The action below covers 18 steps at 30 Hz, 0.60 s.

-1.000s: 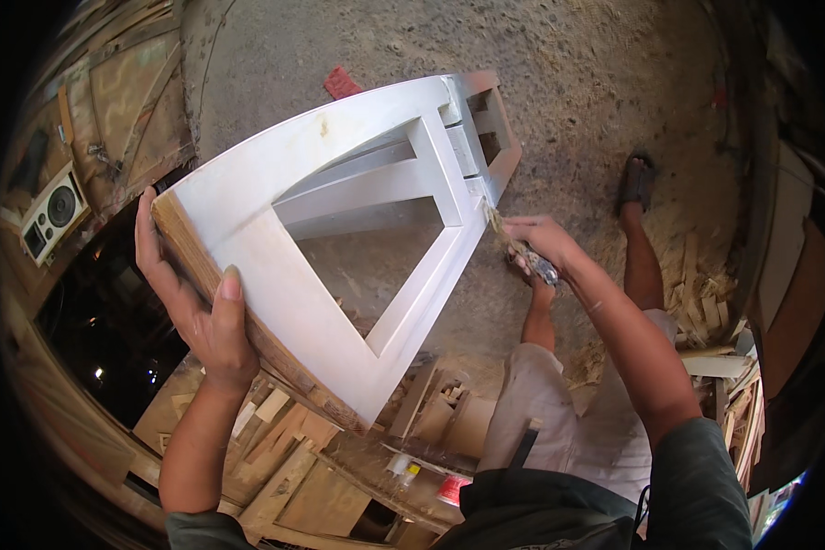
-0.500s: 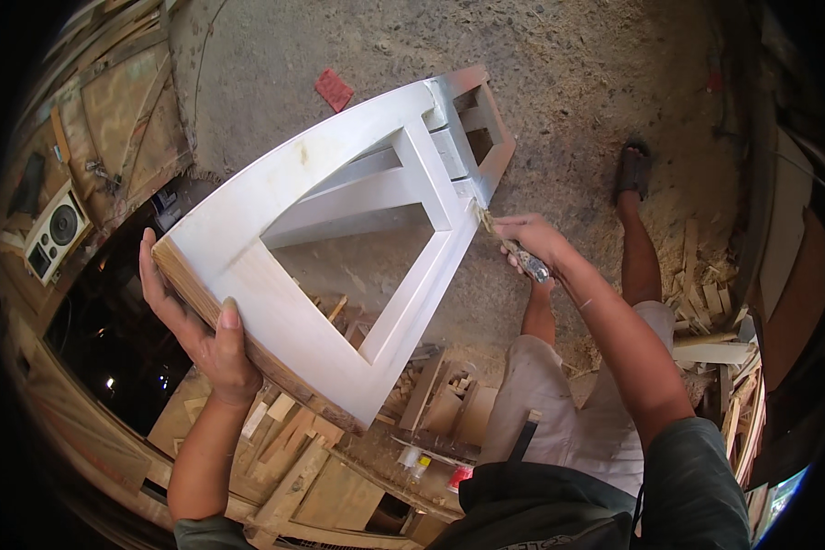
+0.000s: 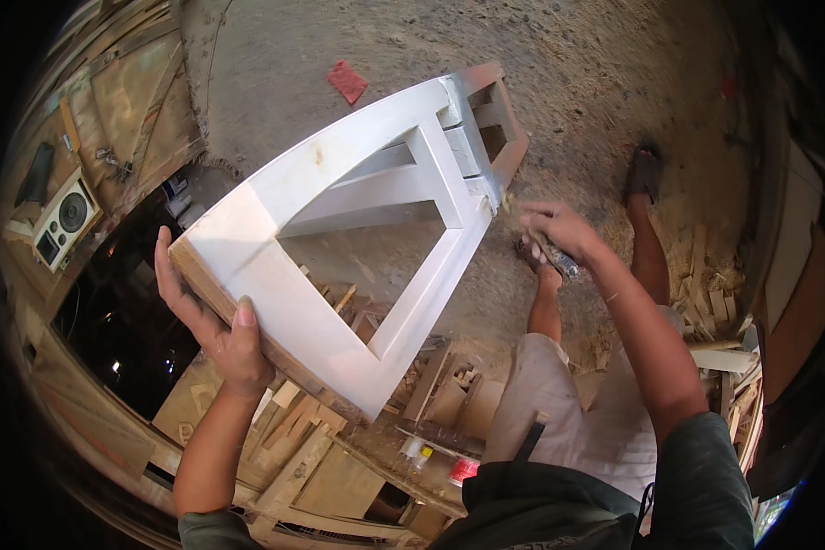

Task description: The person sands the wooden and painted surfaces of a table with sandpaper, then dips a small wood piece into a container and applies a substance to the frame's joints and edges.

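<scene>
White-painted wooden frame [image 3: 357,247] was held tilted above scrap-strewn floor [image 3: 614,73]; left hand [image 3: 220,330] clamped its lower corner, right hand [image 3: 550,229] pinched brush [image 3: 559,261] at frame's right edge. Better: steady frame, light strokes.

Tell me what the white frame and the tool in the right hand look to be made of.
White frame: seemingly wood under matte white paint or primer; bare brown grain shows along the edge by the left hand. Tool in the right hand: shiny, probably metal ferrule with pale bristles, likely a brush; mostly hidden.

White wood frame [image 3: 339,266], tilted, held.
</scene>
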{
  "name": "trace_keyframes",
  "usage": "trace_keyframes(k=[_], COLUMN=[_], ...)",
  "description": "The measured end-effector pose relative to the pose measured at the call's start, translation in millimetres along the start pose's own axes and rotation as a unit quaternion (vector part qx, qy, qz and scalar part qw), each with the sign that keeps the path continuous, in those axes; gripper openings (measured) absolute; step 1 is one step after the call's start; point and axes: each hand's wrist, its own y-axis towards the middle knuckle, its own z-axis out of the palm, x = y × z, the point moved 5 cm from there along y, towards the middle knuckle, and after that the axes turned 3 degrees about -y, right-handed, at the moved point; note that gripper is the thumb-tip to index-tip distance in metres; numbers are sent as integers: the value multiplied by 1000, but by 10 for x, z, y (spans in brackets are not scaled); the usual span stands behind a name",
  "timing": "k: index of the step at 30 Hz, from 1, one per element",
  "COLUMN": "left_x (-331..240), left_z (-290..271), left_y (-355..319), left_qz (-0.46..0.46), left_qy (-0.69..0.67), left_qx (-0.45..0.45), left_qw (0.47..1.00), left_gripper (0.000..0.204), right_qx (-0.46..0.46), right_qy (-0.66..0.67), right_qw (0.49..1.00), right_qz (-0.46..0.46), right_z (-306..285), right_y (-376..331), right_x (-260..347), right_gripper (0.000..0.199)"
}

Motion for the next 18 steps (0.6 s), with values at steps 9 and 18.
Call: trace_keyframes(k=[9,18], left_x=[-25,3], left_z=[13,13], left_y=[1,1], left_qz=[11,-13], left_qy=[22,-17], left_qx=[-4,-15], left_qw=[1000,1000], left_gripper=[99,104], right_qx=[-8,-38], right_qy=[-249,-92], right_qw=[962,994], right_qz=[-114,-35], right_z=[-202,-48], right_y=[419,539], right_x=[206,-134], right_gripper=[34,31])
